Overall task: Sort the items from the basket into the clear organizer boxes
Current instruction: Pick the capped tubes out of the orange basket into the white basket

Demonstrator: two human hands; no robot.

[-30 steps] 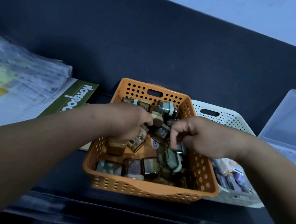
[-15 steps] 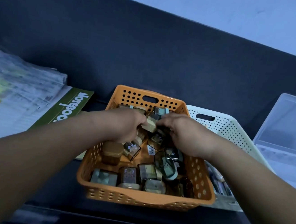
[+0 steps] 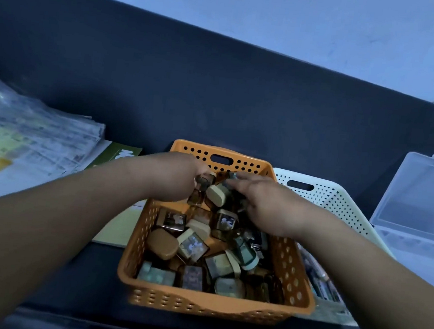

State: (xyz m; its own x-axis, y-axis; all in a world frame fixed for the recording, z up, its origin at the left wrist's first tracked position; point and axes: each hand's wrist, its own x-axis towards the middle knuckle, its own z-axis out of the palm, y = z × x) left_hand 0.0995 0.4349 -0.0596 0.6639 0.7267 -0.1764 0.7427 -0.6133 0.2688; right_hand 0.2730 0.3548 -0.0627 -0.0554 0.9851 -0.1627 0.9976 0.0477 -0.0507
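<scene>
The orange perforated basket [image 3: 213,306] sits in the middle, filled with several small brown-tinted boxes with cream lids [image 3: 192,245]. Both hands are inside its far end. My left hand [image 3: 172,180] has its fingers curled round a small brown clear box [image 3: 197,195]. My right hand [image 3: 267,207] lies over the pile, its fingers stretched leftward across the items beneath. Between the two hands a cream-lidded box [image 3: 217,195] shows. At the far right the clear organizer box [image 3: 418,205] stands with its lid raised.
A white perforated basket [image 3: 326,196] holding small packets sits against the orange one's right side. On the left lie a stack of plastic-sleeved papers [image 3: 27,140], a green notebook [image 3: 122,154] and a pale sheet [image 3: 120,224]. A dark backboard [image 3: 218,85] rises behind.
Both hands have moved from the middle of the basket to its far end. The right hand's fingers went from curled to stretched out. The view has tilted.
</scene>
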